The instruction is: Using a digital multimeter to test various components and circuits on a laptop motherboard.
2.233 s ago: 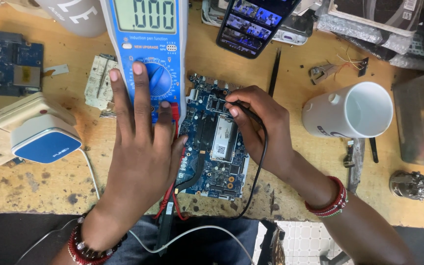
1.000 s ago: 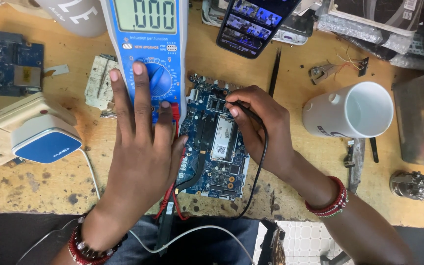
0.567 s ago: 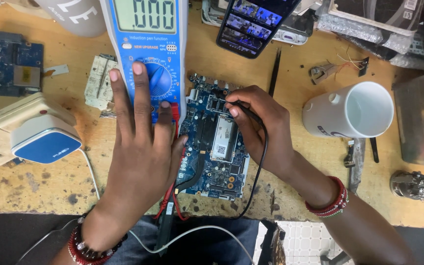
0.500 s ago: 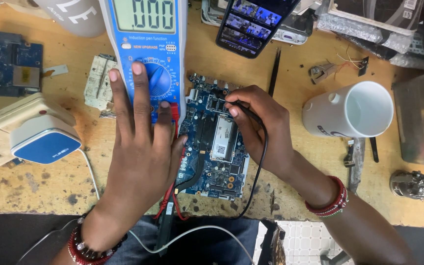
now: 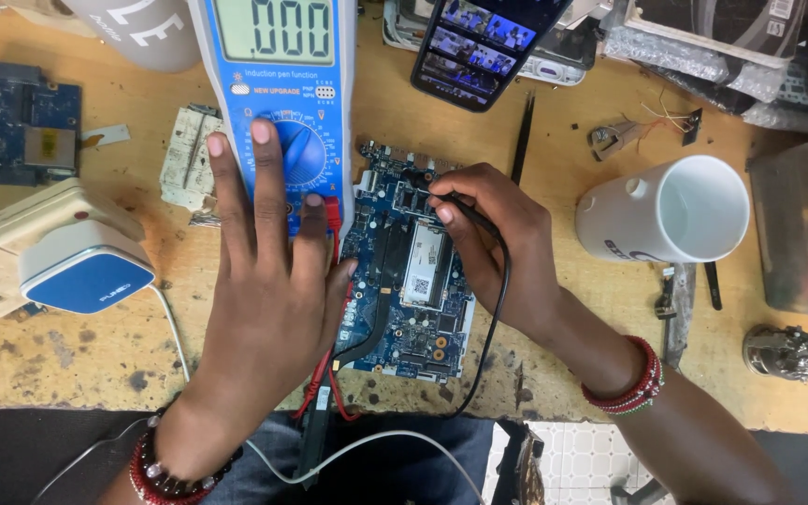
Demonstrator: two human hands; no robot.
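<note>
A blue multimeter point(image 5: 282, 93) lies flat on the worn wooden bench, its grey display at the top edge of the view and its round dial below — the dial partly covered by the fingers of the left hand point(image 5: 268, 281), which rests palm-down across the meter's lower end. Just to the right lies a blue circuit board point(image 5: 409, 271), flat, face-up, with a pale metal-shielded rectangle near its middle and small dark chips around it. A black probe point(image 5: 455, 201) — thin, tilted, its cable trailing down over the board's right edge — is pinched in the right hand point(image 5: 497, 248), tip touching the board's upper part.
</note>
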